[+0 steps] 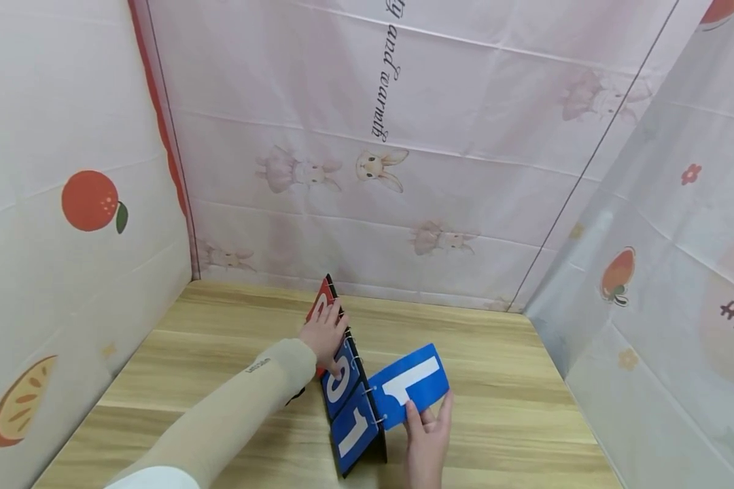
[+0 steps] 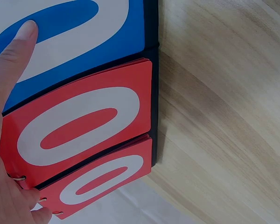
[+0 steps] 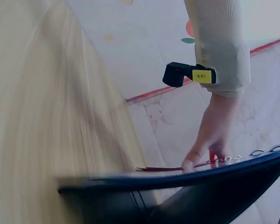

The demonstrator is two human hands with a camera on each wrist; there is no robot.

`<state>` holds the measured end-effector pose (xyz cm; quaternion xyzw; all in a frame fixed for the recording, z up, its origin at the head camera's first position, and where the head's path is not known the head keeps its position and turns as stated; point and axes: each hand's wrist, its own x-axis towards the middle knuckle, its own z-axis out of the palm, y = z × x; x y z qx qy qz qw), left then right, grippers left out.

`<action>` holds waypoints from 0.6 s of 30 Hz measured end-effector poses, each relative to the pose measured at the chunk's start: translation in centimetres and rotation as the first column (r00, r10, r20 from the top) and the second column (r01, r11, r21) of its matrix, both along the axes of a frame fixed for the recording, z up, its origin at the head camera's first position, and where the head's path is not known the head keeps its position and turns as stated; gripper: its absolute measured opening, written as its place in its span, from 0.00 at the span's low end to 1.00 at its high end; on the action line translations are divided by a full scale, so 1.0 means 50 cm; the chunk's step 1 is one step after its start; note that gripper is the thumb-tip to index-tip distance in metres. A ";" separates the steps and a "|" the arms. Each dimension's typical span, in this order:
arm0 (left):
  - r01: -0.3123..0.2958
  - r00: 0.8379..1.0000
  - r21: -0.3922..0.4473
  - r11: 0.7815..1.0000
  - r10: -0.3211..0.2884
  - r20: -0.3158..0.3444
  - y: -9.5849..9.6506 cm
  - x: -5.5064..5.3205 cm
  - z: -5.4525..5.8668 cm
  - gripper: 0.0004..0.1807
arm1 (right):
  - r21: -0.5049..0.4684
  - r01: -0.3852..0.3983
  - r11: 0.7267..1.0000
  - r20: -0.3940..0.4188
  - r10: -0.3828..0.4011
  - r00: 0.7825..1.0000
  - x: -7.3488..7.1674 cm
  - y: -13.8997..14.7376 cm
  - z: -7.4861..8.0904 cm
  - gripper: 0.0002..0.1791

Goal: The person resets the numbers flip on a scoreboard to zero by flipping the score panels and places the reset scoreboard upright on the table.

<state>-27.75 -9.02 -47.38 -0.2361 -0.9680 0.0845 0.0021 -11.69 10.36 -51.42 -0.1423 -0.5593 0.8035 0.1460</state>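
Note:
A flip scoreboard (image 1: 383, 438) with a black stand and ring-bound number cards stands on the table. My left hand (image 1: 324, 336) lies spread over its front, fingertips at the ringed top edge. In the left wrist view the left thumb (image 2: 16, 53) rests on a blue 0 card (image 2: 79, 39), beside two red 0 cards (image 2: 79, 126). My right hand (image 1: 429, 435) pinches a blue card (image 1: 425, 377) marked 1, lifted off the back on its rings, thumb on its face. Another blue 1 card (image 1: 351, 428) hangs at the near front. The right wrist view shows the stand's black back (image 3: 191, 200).
The wood-grain table (image 1: 495, 407) extends on both sides of the scoreboard. Printed cloth walls (image 1: 342, 88) enclose it at the back, left and right. A black wrist camera (image 3: 175, 74) is strapped on the left sleeve.

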 end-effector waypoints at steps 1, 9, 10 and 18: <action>-0.001 1.000 0.003 1.000 0.001 -0.002 0.000 0.000 -0.001 0.68 | 0.033 -0.014 0.999 0.002 0.014 1.000 0.003 -0.002 0.004 0.51; 0.000 1.000 0.014 1.000 0.000 0.002 0.002 -0.006 -0.001 0.68 | 0.274 -0.181 0.945 0.023 0.182 0.983 0.018 -0.019 0.015 0.44; -0.002 1.000 0.013 1.000 0.002 0.003 0.002 -0.006 0.000 0.68 | 0.293 -0.194 0.936 0.015 0.198 0.980 0.020 -0.020 0.013 0.43; -0.012 1.000 0.006 1.000 0.012 0.001 0.004 0.001 0.000 0.67 | 0.686 -0.128 0.716 -0.199 0.354 0.914 0.033 -0.024 -0.022 0.32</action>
